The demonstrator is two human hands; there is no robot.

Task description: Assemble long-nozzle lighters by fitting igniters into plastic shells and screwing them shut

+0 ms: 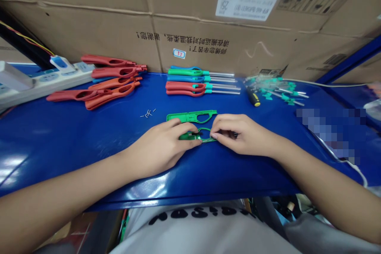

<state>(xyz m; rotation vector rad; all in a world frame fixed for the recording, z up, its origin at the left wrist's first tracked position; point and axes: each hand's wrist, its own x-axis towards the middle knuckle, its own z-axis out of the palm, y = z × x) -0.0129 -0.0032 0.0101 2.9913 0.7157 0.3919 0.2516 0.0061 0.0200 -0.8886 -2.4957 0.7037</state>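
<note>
A green half shell (188, 136) lies near the table's front middle, between my two hands. My left hand (166, 143) grips its wide end, thumb and fingers closed around it. At the looped end, the fingertips of my right hand (235, 133) are pinched on the shell. Small dark and clear parts show inside it, too small to name. Just behind, another green half shell (193, 116) lies flat with its hollow side up. Several small screws (148, 114) are scattered to the left of it.
Red and orange shells (110, 72) lie at the back left beside a white power strip (47, 81). Lighters with metal tubes (202, 87) line the back middle. A screwdriver (253, 97), teal-and-metal parts (287, 91) and a blurred-out flat object (330, 135) are to the right. Cardboard boxes (119, 35) stand behind.
</note>
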